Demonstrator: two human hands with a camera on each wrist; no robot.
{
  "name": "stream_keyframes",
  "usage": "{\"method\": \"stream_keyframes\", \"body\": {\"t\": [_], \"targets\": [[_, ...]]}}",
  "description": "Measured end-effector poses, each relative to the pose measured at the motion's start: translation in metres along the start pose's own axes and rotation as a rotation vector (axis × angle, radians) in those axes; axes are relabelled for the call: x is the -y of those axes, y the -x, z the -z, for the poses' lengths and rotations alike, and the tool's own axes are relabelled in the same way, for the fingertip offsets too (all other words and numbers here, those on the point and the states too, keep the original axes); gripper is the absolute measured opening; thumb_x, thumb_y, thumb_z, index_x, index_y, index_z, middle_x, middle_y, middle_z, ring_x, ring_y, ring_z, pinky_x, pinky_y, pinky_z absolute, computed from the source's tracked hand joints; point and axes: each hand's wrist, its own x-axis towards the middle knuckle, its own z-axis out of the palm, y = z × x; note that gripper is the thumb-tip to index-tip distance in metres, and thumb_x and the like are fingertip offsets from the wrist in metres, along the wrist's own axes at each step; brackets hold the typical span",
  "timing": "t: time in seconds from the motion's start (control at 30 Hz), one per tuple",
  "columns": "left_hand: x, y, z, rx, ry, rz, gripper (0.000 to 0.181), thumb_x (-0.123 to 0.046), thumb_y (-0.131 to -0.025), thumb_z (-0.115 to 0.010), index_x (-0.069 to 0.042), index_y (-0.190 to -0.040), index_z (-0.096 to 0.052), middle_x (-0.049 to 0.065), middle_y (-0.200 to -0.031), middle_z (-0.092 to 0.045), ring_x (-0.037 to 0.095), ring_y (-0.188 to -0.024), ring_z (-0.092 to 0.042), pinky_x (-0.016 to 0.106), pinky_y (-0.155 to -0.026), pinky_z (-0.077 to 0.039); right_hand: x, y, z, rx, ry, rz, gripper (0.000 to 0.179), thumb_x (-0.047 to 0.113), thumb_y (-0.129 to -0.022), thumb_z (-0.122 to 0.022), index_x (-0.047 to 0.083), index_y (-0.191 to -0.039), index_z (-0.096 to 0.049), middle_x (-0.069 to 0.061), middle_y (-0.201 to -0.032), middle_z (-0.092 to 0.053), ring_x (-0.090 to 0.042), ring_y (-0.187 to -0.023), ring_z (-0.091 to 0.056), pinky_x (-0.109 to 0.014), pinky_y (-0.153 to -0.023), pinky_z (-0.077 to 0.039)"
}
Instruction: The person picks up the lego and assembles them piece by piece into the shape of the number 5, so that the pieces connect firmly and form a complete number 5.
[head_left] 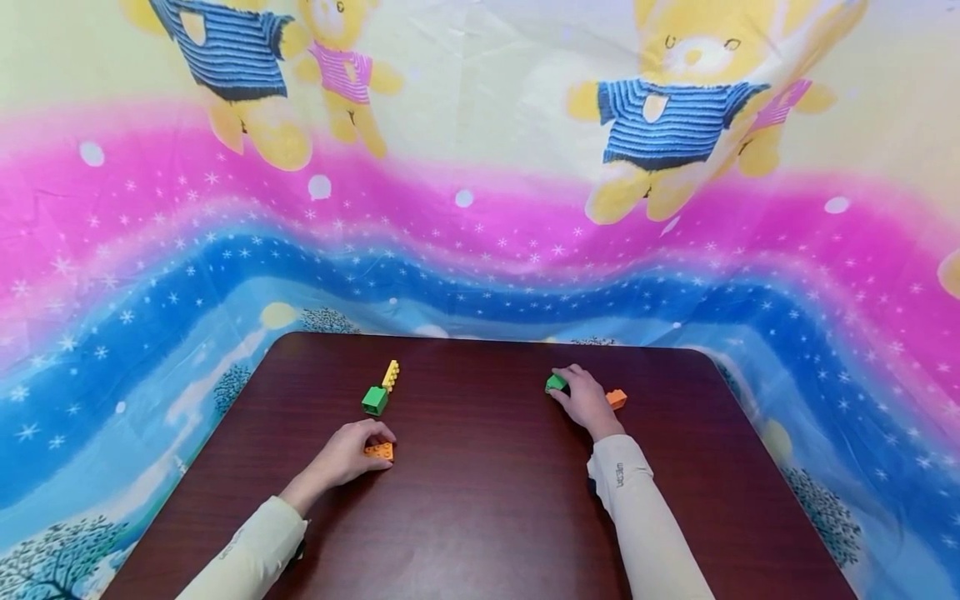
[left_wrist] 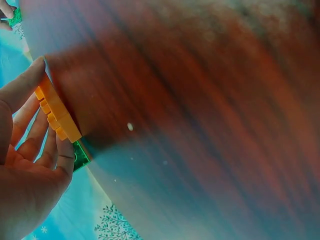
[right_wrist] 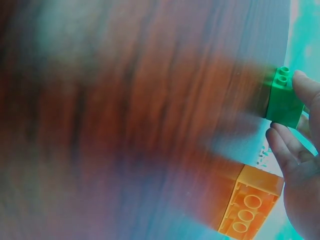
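Note:
My left hand (head_left: 347, 455) pinches an orange toy building brick (head_left: 380, 451) at the left side of the table; its studs show between thumb and fingers. In the left wrist view this orange brick (left_wrist: 59, 112) spans from the thumb tip to the lower fingers. Toward the right of the table my right hand (head_left: 587, 405) holds a green brick (head_left: 556, 383) between thumb and fingers. Two studs of that green brick (right_wrist: 286, 100) show in the right wrist view. Close beside the right hand lies another orange brick (head_left: 617, 398), its hollow underside facing the right wrist camera.
Beyond the left hand a second green brick (head_left: 375, 401) rests near a narrow yellow brick (head_left: 391, 376) with a row of studs. The dark brown table (head_left: 465, 500) has rounded far corners. A printed bear cloth (head_left: 480, 217) hangs behind it.

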Motion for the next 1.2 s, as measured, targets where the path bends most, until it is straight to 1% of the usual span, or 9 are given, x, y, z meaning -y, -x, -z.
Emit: {"method": "stream_keyframes", "body": {"t": [0.23,0.3,0.37,0.47,0.57,0.77,0.83,1.03,1.2], "targets": [[0.0,0.0,0.0,0.003,-0.006,-0.007,0.031,-0.02,-0.079,-0.092,-0.018,-0.105,-0.075,-0.006,-0.101,-0.07,0.011,-0.09,-0.064,0.033,-0.081,-0.056,0.001,0.002,0.003,-0.001,-0.008,0.014,0.054,0.029,-0.104,-0.065,0.009,-0.152,-0.051,-0.018,-0.144,-0.054,-0.038,-0.13,-0.055,-0.056,-0.108,-0.048],[0.001,0.001,0.0,0.001,-0.005,-0.018,0.032,-0.021,-0.079,-0.092,-0.018,-0.106,-0.075,-0.006,-0.102,-0.07,0.012,-0.09,-0.064,0.033,-0.081,-0.056,0.001,0.002,0.004,0.001,-0.014,0.018,0.054,0.029,-0.104,-0.065,0.008,-0.152,-0.051,-0.019,-0.144,-0.054,-0.038,-0.13,-0.055,-0.056,-0.108,-0.048],[0.001,0.003,0.002,-0.002,0.0,-0.028,0.033,-0.023,-0.079,-0.091,-0.018,-0.107,-0.075,-0.005,-0.103,-0.07,0.013,-0.091,-0.065,0.034,-0.081,-0.057,0.002,0.003,0.005,0.004,-0.016,0.019,0.055,0.029,-0.104,-0.065,0.008,-0.152,-0.051,-0.019,-0.144,-0.054,-0.038,-0.13,-0.055,-0.055,-0.108,-0.049],[0.004,0.008,0.007,-0.009,0.01,-0.026,0.036,-0.025,-0.079,-0.091,-0.017,-0.111,-0.074,-0.004,-0.105,-0.07,0.015,-0.094,-0.066,0.037,-0.084,-0.058,0.002,0.003,0.006,0.008,-0.008,0.03,0.056,0.029,-0.103,-0.066,0.008,-0.153,-0.05,-0.019,-0.145,-0.054,-0.039,-0.13,-0.055,-0.056,-0.108,-0.049],[0.007,0.015,0.014,-0.01,0.002,-0.003,0.041,-0.026,-0.079,-0.092,-0.017,-0.115,-0.073,-0.003,-0.107,-0.07,0.017,-0.097,-0.066,0.04,-0.086,-0.058,0.001,0.004,0.006,0.014,0.001,0.042,0.058,0.028,-0.102,-0.067,0.008,-0.154,-0.049,-0.019,-0.146,-0.054,-0.039,-0.131,-0.055,-0.056,-0.108,-0.049],[0.013,0.026,0.026,0.024,-0.012,0.059,0.049,-0.021,-0.076,-0.094,-0.015,-0.119,-0.072,0.0,-0.113,-0.069,0.019,-0.1,-0.065,0.043,-0.088,-0.058,-0.004,0.003,0.004,0.023,0.01,0.045,0.06,0.022,-0.1,-0.07,0.009,-0.154,-0.049,-0.018,-0.145,-0.054,-0.037,-0.131,-0.056,-0.054,-0.108,-0.049],[0.014,0.027,0.028,0.036,-0.016,0.074,0.046,-0.018,-0.077,-0.093,-0.015,-0.118,-0.072,0.0,-0.111,-0.069,0.018,-0.098,-0.064,0.041,-0.086,-0.058,-0.004,0.002,0.004,0.024,0.006,0.044,0.059,0.02,-0.1,-0.071,0.008,-0.154,-0.049,-0.018,-0.145,-0.054,-0.037,-0.131,-0.056,-0.054,-0.108,-0.049],[0.015,0.027,0.026,0.045,-0.04,0.077,0.03,-0.012,-0.082,-0.088,-0.015,-0.108,-0.074,-0.003,-0.097,-0.067,0.013,-0.087,-0.06,0.03,-0.076,-0.055,-0.003,0.001,0.006,0.028,-0.003,0.043,0.057,0.019,-0.1,-0.071,0.007,-0.152,-0.051,-0.019,-0.145,-0.055,-0.039,-0.131,-0.056,-0.056,-0.108,-0.049],[0.015,0.025,0.023,0.04,-0.045,0.072,0.026,-0.011,-0.082,-0.088,-0.015,-0.105,-0.075,-0.004,-0.094,-0.066,0.013,-0.085,-0.061,0.029,-0.075,-0.055,-0.003,0.001,0.007,0.029,0.003,0.045,0.057,0.019,-0.099,-0.071,0.006,-0.151,-0.052,-0.02,-0.146,-0.055,-0.04,-0.132,-0.056,-0.056,-0.108,-0.048]]}}
